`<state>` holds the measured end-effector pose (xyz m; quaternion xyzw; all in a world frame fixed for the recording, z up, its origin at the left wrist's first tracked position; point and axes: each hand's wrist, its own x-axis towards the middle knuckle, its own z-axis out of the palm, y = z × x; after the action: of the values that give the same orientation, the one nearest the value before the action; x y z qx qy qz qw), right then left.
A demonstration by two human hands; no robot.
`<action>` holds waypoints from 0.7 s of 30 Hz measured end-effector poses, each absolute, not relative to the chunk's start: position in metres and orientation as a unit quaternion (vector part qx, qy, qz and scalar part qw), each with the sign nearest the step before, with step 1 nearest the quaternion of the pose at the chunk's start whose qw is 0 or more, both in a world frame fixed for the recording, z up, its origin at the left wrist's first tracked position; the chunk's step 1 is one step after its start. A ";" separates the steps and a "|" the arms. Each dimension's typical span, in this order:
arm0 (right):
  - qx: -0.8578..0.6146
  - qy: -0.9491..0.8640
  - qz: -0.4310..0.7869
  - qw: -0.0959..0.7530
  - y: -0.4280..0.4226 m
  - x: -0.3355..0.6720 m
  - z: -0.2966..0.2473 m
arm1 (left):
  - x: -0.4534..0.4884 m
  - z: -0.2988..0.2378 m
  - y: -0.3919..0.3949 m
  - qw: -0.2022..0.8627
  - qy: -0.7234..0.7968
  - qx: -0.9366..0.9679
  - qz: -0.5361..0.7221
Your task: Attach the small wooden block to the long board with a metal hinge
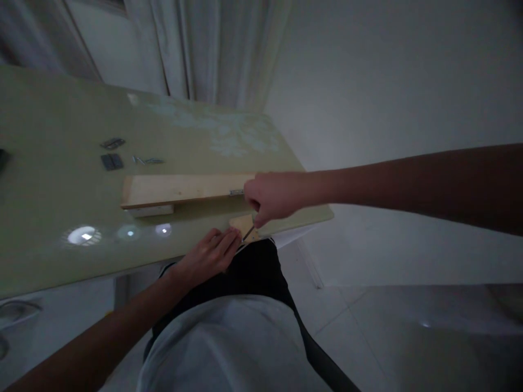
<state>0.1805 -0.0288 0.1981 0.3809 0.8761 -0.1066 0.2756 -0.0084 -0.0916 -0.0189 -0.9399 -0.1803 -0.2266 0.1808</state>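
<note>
My right hand is closed in a fist around a screwdriver, its handle hidden in the palm. The thin metal shaft slants down to a small pale wooden block at the table's near edge. Against this block my left hand is pressed, fingers together, right beside the screwdriver's tip; whether a screw sits under the tip I cannot make out. Behind the hands lies a long wooden board, with a metal hinge partly covered by my right fist.
Another wooden piece supports the board's left end. Farther back on the glossy green table lie dark hinges, more metal hardware and several screws. A wall stands at the right, curtains behind.
</note>
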 end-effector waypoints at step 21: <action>0.402 0.694 -0.585 0.119 -0.007 0.273 0.183 | -0.014 0.035 -0.135 -0.361 -0.190 -0.823 -0.396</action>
<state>0.2730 -0.0075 0.1834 0.4016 0.6941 -0.5853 0.1194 -0.0136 -0.1350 0.0352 -0.8225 -0.1902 -0.3961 -0.3611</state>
